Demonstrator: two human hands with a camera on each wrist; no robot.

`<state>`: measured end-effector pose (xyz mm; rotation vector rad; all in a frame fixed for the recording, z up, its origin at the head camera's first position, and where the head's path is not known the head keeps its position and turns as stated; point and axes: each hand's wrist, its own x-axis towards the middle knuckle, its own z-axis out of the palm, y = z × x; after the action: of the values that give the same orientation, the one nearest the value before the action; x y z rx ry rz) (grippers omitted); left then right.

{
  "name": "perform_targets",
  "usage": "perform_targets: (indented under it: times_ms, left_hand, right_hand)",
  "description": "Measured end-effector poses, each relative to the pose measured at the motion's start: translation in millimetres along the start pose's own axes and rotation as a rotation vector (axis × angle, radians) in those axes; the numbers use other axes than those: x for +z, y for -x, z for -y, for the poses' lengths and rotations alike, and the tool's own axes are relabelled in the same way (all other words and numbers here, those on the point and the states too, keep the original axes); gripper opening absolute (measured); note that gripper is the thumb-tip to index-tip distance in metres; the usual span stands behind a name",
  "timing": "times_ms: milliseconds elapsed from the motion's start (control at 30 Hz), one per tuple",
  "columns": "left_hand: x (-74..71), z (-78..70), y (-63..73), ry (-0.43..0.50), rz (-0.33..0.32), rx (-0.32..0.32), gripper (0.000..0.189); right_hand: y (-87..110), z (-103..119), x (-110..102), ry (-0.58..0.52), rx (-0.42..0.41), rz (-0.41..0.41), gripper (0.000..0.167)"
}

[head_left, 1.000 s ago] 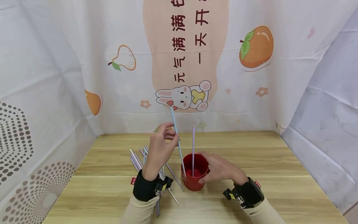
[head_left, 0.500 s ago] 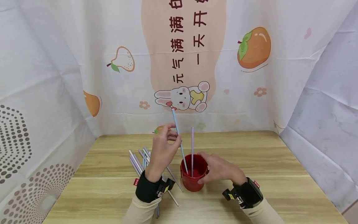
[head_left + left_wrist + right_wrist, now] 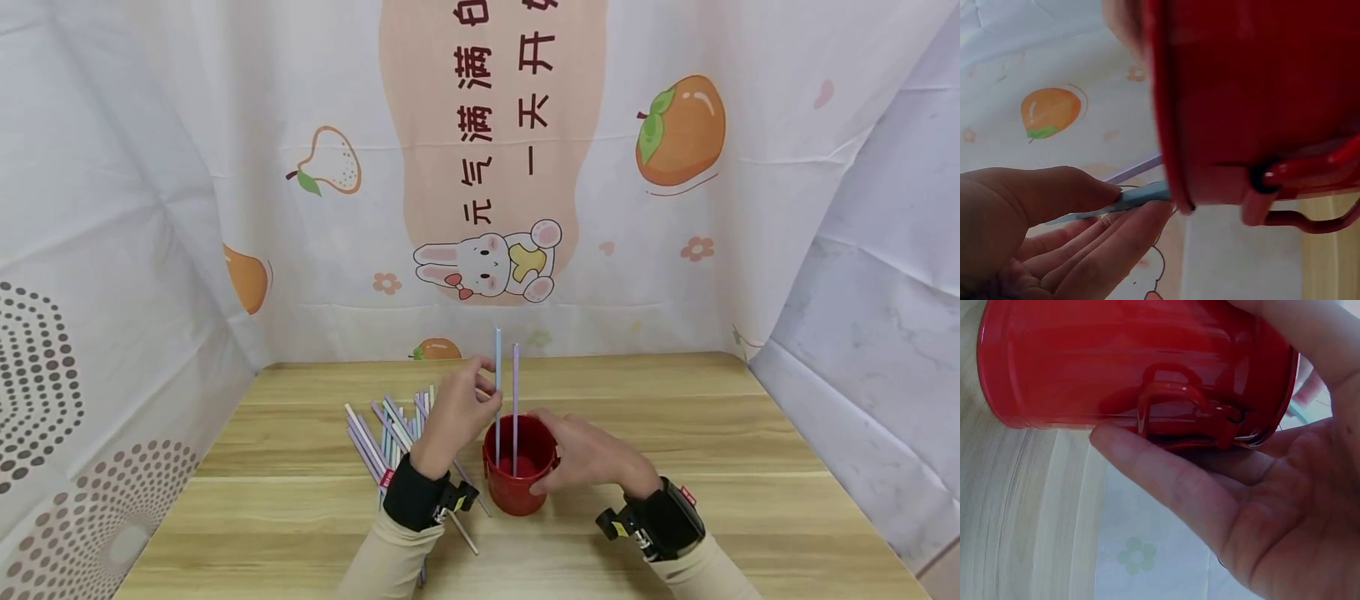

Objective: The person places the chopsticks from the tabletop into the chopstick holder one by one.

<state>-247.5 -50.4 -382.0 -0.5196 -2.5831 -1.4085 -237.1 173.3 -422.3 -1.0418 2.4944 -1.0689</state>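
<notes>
My left hand (image 3: 459, 410) pinches a light blue straw (image 3: 498, 354) between thumb and fingers. The straw stands nearly upright, its lower end inside a small red metal bucket (image 3: 516, 497). Beside it in the bucket, a purple straw (image 3: 515, 375) leans on its own. In the left wrist view the blue straw (image 3: 1141, 197) passes the bucket's rim right by my fingertips. My right hand (image 3: 592, 450) grips the bucket from the right, thumb at the front and fingers round the far side. A side handle (image 3: 1175, 394) of the bucket shows in the right wrist view.
A loose pile of pastel straws (image 3: 367, 435) in purple, white and blue lies on the wooden table (image 3: 285, 517), partly hidden under my left forearm. One pale straw (image 3: 463, 533) points toward the bucket's near side. A printed cloth (image 3: 330, 275) hangs behind the table.
My left hand has moved right and down, lowering the blue straw deeper into the bucket and tipping it from slanted to nearly upright. My right hand and the bucket have stayed put.
</notes>
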Motion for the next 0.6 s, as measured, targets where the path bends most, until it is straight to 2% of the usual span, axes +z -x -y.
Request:
perform_targets:
  times_ms: [200,367,600]
  left_hand:
    - [6.8,7.0,-0.8,-0.011,0.045,-0.004,0.032]
    - [10.3,9.1,-0.5,-0.032,0.055,0.015,0.030]
    - [13.9,8.0,-1.2,-0.029,0.090,-0.026,0.024]
  right_hand:
    - [-0.6,-0.7,0.7,0.003,-0.010,-0.001,0.078]
    - [-0.7,0.0,1.0,0.010,-0.008,-0.005,0.078]
    - [-0.5,0.8,0.4,0.018,-0.012,-0.011,0.079]
